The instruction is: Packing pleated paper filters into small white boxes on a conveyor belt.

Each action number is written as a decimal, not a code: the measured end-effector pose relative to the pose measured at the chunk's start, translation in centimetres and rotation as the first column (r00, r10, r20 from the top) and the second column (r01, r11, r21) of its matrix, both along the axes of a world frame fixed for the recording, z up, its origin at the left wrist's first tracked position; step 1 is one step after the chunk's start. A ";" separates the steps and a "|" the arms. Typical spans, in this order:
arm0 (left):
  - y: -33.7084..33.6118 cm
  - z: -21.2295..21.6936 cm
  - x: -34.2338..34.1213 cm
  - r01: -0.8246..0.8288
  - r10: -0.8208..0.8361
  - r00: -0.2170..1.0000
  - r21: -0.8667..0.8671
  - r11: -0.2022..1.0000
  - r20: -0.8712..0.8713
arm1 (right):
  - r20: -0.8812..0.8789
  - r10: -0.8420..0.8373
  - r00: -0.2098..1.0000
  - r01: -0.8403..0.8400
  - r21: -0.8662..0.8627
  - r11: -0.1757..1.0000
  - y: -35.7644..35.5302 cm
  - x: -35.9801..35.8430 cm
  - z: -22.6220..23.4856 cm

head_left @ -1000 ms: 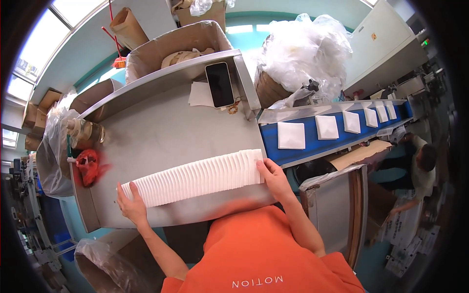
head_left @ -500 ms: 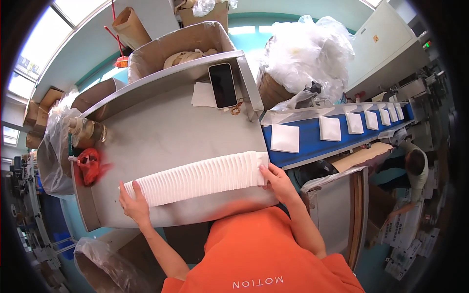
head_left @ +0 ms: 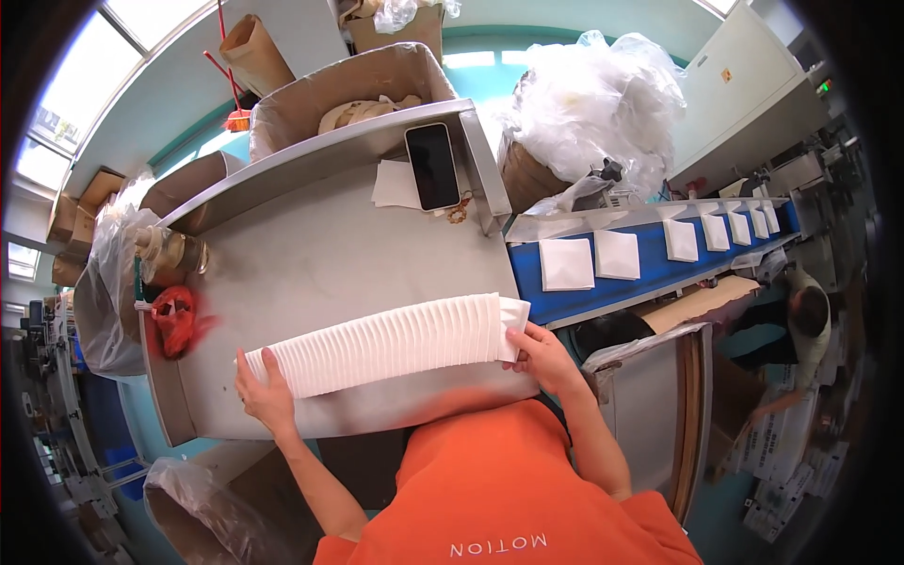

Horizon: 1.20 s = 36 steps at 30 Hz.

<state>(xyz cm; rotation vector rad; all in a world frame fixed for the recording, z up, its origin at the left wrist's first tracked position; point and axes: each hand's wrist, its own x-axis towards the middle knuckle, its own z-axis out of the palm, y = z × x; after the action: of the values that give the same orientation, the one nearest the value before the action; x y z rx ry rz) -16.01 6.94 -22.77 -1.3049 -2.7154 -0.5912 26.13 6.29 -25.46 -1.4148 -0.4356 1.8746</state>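
A long row of white folded paper napkins [head_left: 386, 344] lies on the steel table in front of me, packed side by side and slightly curved. At its left end my left hand [head_left: 268, 395] holds the row, thumb against the near side and fingers round the end. My right hand [head_left: 544, 363] pinches a napkin [head_left: 513, 325] at the right end between thumb and fingers. That napkin sticks out a little from the row, angled away from its neighbours; whether it is one or a few together I cannot tell.
A blue conveyor belt [head_left: 612, 292] at the right carries several napkins. The steel table [head_left: 311, 226] bears a phone [head_left: 431, 168], loose napkins [head_left: 395, 185], a clear jar [head_left: 174, 254] and a red plastic bag [head_left: 174, 320]. Far right, another person [head_left: 800, 330] bends over boxes.
My right hand has shifted slightly right, and the end napkin now stands out more from the row. The belt's nearest napkins now lie closer together. My left hand has barely moved.
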 end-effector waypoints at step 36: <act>1.0 -0.8 1.6 0.045 -0.042 0.998 -0.060 0.997 0.050 | -0.056 -0.501 0.864 0.503 0.063 0.862 0.5 0.9 -1.4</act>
<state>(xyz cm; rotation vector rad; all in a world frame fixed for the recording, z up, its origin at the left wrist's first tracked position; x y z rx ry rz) -14.38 7.95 -23.53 -1.3845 -2.7717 -0.5546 26.99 6.75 -26.86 -1.2864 -0.0960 1.4381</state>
